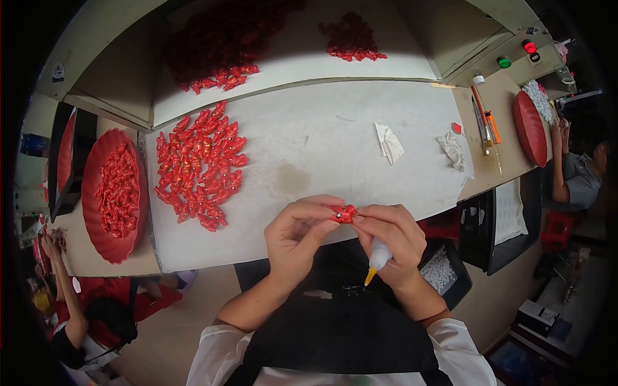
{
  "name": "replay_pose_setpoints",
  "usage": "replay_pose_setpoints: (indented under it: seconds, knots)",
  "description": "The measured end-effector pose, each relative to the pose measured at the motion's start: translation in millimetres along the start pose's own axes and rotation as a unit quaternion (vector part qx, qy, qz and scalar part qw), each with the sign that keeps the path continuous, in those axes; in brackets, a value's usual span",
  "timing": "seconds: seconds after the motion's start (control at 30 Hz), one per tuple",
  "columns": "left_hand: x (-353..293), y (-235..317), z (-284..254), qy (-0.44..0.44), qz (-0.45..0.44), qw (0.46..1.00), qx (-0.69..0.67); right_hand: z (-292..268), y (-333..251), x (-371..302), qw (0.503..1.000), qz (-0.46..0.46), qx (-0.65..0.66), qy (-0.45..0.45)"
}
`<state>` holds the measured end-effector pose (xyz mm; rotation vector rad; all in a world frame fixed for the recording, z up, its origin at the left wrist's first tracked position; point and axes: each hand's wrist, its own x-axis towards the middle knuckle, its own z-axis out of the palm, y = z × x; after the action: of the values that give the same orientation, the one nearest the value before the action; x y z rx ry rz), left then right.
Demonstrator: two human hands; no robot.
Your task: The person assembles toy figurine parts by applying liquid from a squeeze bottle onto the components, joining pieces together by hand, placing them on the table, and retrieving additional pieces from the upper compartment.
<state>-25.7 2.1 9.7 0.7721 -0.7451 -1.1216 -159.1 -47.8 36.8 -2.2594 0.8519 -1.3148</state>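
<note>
Between the fingertips of my left hand (291, 237) and my right hand (398, 239) is a small glossy red figurine (344, 215) with a dark and white eye spot. Both hands pinch it, above the near edge of the table. My right hand also keeps a white squeeze bottle (380, 253) in its palm, its yellow nozzle pointing down toward my dark apron. Many similar red figurines (199, 164) lie spread on the white sheet (341, 141) to the left. Fingers cover the ends of the held figurine.
A red scalloped tray (90, 193) of small red pieces stands at the left. Crumpled tissues (389, 143) lie right of centre, with an orange-handled cutter (493, 127) beyond. More figurines sit on the back shelf. A black bin (454, 293) of white pieces is below right. Co-workers sit either side.
</note>
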Motion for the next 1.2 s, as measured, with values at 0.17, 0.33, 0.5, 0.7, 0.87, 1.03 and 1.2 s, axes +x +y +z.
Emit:
replay_pose_setpoints:
  seconds: [0.17, 0.33, 0.5, 0.7, 0.87, 1.03, 1.2]
  knots:
    - [0, 0, 2, -0.007, 0.027, 0.999, 0.028, -1, 2, -1, 1.0, -0.016, -0.003, -0.009]
    - [0, 2, 2, -0.009, 0.03, 0.999, 0.038, -3, 1, 0, 1.0, -0.025, 0.003, -0.009]
    - [0, 2, 2, -0.007, 0.025, 0.999, 0.043, -6, 0, 2, 0.999, -0.028, 0.005, -0.021]
    - [4, 5, 4, -0.019, 0.0, 0.998, 0.059, -8, -3, 3, 0.997, 0.053, 0.054, -0.027]
    - [7, 2, -2, -0.065, 0.021, 0.989, 0.133, -12, -8, 7, 0.972, 0.171, 0.159, -0.031]
    - [8, -4, -6, -0.061, -0.193, 0.962, -0.182, -23, -6, 15, 0.944, 0.234, 0.211, -0.098]
    - [7, -8, -9, -0.073, -0.271, 0.917, -0.282, -22, -7, 16, 0.936, 0.253, 0.216, -0.113]
